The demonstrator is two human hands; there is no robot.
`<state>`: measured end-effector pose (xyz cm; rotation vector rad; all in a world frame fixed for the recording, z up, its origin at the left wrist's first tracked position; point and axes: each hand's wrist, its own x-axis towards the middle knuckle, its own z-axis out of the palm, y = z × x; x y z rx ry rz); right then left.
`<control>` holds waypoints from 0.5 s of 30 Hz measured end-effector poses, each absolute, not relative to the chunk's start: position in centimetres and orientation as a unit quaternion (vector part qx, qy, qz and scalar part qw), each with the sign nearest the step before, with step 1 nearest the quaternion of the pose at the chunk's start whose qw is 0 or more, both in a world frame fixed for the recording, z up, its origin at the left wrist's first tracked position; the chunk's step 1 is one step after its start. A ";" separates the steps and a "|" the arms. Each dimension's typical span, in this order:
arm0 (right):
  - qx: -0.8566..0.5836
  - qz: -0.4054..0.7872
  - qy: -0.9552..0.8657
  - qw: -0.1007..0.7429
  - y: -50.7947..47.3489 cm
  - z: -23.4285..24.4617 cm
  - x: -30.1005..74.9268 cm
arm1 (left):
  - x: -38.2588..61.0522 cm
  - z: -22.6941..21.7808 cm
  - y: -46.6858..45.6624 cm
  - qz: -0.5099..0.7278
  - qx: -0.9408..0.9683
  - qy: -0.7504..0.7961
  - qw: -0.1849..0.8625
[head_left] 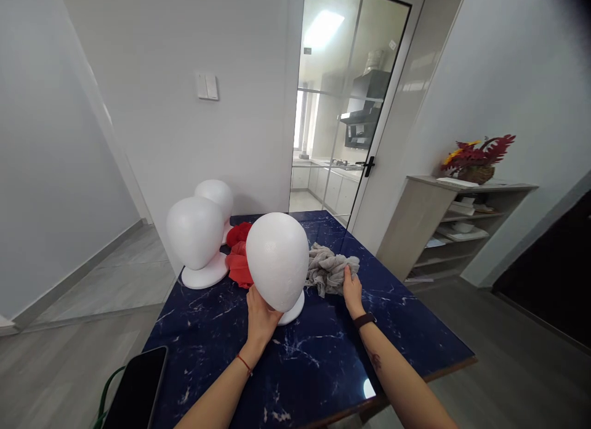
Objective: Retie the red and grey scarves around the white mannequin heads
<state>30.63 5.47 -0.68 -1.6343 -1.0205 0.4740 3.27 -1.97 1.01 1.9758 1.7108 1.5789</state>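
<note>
In the middle of the table stands a white foam mannequin head (pixel 277 260) on a round base, tilted slightly. My left hand (pixel 261 315) is wrapped round its neck, just under the rounded part. To its right lies a crumpled grey cloth (pixel 329 270). My right hand (pixel 352 290) grips the right end of this cloth, thumb on top and the other fingers partly hidden. Red cloth (pixel 239 263) lies bunched behind the foam head, partly covered by it.
Two more white foam heads, a nearer one (pixel 196 233) and a farther one (pixel 216 194), stand at the table's left. A phone (pixel 137 389) with a green cord is at the near left. Beyond the blue marbled table (pixel 318 380) are a glass door (pixel 341 109) and a shelf unit (pixel 425 232).
</note>
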 end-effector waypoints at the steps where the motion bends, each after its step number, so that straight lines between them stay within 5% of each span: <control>1: -0.693 0.212 -0.411 0.552 5.6 -0.8 30.8 | 3.3 0.9 -1.9 0.516 0.647 0.560 0.043; 7: -0.702 0.191 -0.371 0.577 6.1 -0.9 32.2 | 3.3 0.6 -1.7 0.514 0.644 0.565 0.046; 15: -0.717 -0.019 -0.333 0.612 4.1 1.5 34.3 | 3.4 0.7 -1.8 0.499 0.649 0.572 0.056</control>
